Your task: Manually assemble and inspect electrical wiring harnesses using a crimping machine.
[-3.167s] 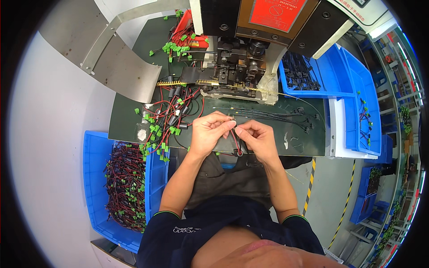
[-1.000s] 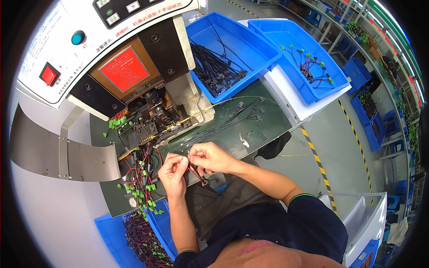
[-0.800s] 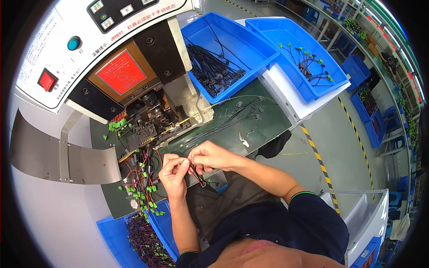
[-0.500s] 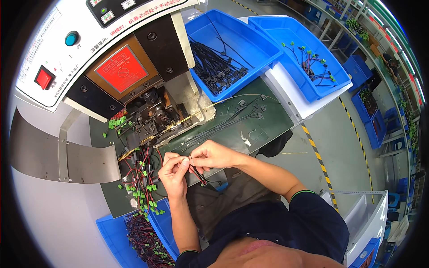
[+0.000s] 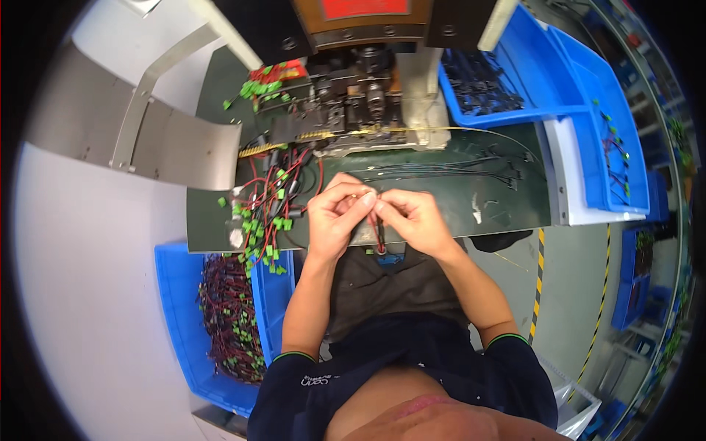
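My left hand (image 5: 337, 220) and my right hand (image 5: 418, 222) meet over the front edge of the green bench, thumbs and forefingers pinched together. Between them is a thin wire lead (image 5: 380, 232), its red and black strands hanging below the fingers toward my lap. The ends at the fingertips are mostly hidden. Beyond the hands stands a crimping press (image 5: 375, 99), with a brass terminal strip (image 5: 315, 135) running into it. Several black cables (image 5: 456, 170) lie side by side on the bench, right of the press front.
Red-and-black wires with green connectors (image 5: 276, 209) heap at the bench's left. Below that stands a blue bin (image 5: 170, 294) full of similar wires. A blue tray (image 5: 507, 117) of black cables sits at back right, beside another blue tray (image 5: 638, 180). A curved metal chute (image 5: 187, 151) is at left.
My head view has turned, so the press and bench now sit more squarely ahead. Both hands stay pinched together on the wire lead; the right hand's fingers have turned more toward the left.
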### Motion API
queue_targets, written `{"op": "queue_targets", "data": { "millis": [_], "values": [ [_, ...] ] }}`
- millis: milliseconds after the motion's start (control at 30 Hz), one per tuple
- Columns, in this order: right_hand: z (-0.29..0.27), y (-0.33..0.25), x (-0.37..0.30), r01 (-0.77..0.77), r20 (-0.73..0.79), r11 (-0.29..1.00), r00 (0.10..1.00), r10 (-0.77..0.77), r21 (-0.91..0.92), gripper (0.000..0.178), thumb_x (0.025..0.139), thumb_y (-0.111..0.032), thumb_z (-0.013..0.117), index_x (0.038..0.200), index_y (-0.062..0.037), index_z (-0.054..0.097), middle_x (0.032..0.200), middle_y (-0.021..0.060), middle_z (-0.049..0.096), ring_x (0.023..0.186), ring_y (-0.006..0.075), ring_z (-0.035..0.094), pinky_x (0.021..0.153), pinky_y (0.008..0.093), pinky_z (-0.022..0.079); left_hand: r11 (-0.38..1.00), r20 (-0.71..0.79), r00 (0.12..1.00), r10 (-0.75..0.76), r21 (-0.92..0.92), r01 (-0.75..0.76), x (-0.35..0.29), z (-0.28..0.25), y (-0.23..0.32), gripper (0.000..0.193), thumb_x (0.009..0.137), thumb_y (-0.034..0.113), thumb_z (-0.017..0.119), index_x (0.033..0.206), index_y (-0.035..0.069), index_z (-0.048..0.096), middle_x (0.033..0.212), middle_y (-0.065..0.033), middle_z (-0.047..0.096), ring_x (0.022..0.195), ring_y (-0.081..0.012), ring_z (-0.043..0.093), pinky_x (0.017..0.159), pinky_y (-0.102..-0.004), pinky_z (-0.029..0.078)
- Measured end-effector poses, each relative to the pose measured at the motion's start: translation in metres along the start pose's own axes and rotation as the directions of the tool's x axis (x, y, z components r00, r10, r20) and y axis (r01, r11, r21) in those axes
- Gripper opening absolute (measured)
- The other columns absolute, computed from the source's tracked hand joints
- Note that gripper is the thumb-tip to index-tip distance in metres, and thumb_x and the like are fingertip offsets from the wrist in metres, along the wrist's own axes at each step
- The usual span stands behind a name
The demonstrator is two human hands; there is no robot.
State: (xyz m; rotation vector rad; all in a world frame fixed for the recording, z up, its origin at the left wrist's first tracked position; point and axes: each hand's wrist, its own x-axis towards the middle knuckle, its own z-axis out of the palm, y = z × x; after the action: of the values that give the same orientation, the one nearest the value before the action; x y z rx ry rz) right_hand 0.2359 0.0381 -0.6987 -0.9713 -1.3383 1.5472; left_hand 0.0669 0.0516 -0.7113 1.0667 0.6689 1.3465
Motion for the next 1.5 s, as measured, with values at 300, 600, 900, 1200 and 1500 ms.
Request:
{"op": "queue_targets", "data": {
  "millis": [300,600,900,1200,1500],
  "values": [
    [0.0,-0.007,0.002,-0.059,-0.002,0.996,0.998,0.059,0.061,0.017,0.098,-0.01,0.056,0.094,0.0019,0.067,0.08,0.0035,0.068,0.063,0.0051,0.057,0.052,0.0191,0.044,0.999,-0.048,0.999,-0.018,0.043,0.02,-0.005,-0.004,0.001,0.012,0.086,-0.007,0.066,0.098,-0.006,0.069,0.094,-0.0103,0.062,0.079,-0.0122,0.061,0.067,-0.0235,0.051],
    [-0.002,-0.014,0.002,-0.042,0.01,0.996,0.999,0.042,0.078,0.022,0.099,-0.012,0.056,0.088,0.0018,0.069,0.074,0.0022,0.067,0.056,0.0035,0.048,0.048,0.0204,0.037,0.993,-0.086,0.996,0.028,0.118,-0.018,-0.004,0.002,0.001,0.01,0.085,-0.006,0.069,0.095,-0.005,0.071,0.093,-0.0088,0.062,0.07,-0.008,0.058,0.058,-0.0183,0.045],
    [0.001,-0.015,0.002,-0.032,0.011,0.998,0.999,0.031,0.06,0.025,0.099,-0.012,0.055,0.085,0.0021,0.07,0.068,0.0008,0.063,0.055,0.0037,0.047,0.048,0.0212,0.035,0.982,-0.101,0.994,0.044,0.188,-0.024,-0.005,-0.001,-0.002,0.013,0.083,-0.002,0.073,0.096,-0.004,0.073,0.091,-0.0055,0.061,0.066,-0.0034,0.051,0.054,-0.0169,0.038],
    [0.002,-0.015,0.0,-0.01,-0.014,0.997,1.0,0.011,0.075,0.025,0.099,-0.012,0.055,0.085,0.0021,0.07,0.066,0.0013,0.063,0.053,0.0032,0.046,0.047,0.0211,0.034,0.996,-0.096,0.995,0.002,0.088,0.007,-0.003,0.008,0.005,0.011,0.084,-0.004,0.072,0.094,-0.006,0.071,0.092,-0.008,0.061,0.068,-0.0085,0.059,0.056,-0.0187,0.044],
    [0.003,-0.009,0.003,-0.001,-0.089,0.988,0.996,0.015,0.154,0.023,0.1,-0.012,0.054,0.092,0.0044,0.068,0.073,0.0033,0.065,0.057,0.0042,0.055,0.047,0.0198,0.039,0.817,-0.09,0.931,0.353,0.515,-0.259,-0.013,0.01,0.004,0.012,0.08,-0.006,0.072,0.092,-0.003,0.072,0.087,-0.0063,0.06,0.066,-0.0092,0.055,0.054,-0.0216,0.043]
  ]
}}
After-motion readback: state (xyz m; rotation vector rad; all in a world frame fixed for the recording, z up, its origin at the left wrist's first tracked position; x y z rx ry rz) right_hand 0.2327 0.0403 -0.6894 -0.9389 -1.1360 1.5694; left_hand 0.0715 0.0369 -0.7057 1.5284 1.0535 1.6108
